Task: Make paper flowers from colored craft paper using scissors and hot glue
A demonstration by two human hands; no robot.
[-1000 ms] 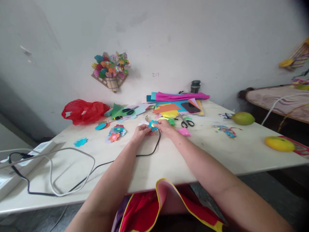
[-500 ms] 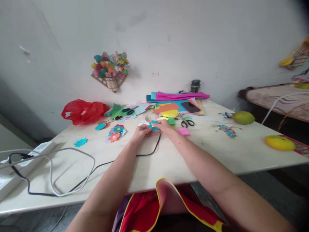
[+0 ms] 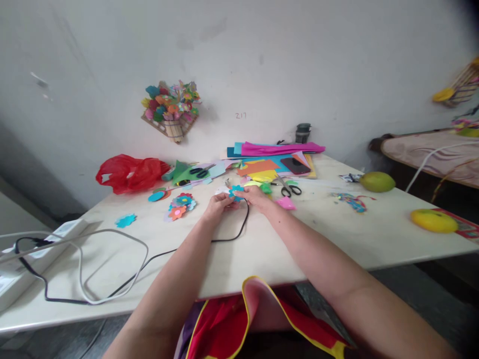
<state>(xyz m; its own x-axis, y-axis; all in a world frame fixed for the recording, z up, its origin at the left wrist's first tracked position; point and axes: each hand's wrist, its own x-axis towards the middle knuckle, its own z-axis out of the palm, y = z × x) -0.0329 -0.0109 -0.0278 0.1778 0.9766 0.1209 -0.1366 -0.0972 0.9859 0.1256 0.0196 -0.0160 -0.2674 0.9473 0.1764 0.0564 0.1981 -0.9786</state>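
Observation:
Between my hands, above the middle of the white table (image 3: 269,254), is a blue paper flower (image 3: 236,192). My left hand (image 3: 220,204) pinches its left side, and my right hand (image 3: 253,195) grips its right side. A black cable (image 3: 243,224) runs up to just beneath the hands. To the left lies a cluster of layered paper flowers (image 3: 181,205), with a separate blue flower cutout (image 3: 126,220) farther left. Black-handled scissors (image 3: 291,190) and a pink paper piece (image 3: 286,203) rest to the right of my right hand.
A red plastic bag (image 3: 129,174) sits back left. Coloured sheets (image 3: 262,168), a phone (image 3: 295,165) and another pair of scissors (image 3: 200,172) lie at the back. A power strip (image 3: 48,254) with looped cables is on the left; two mango-like fruits (image 3: 377,182) are on the right.
The blue flower has shifted slightly left and turned in my fingers; its yellow centre no longer shows. Both hands keep nearly the same place.

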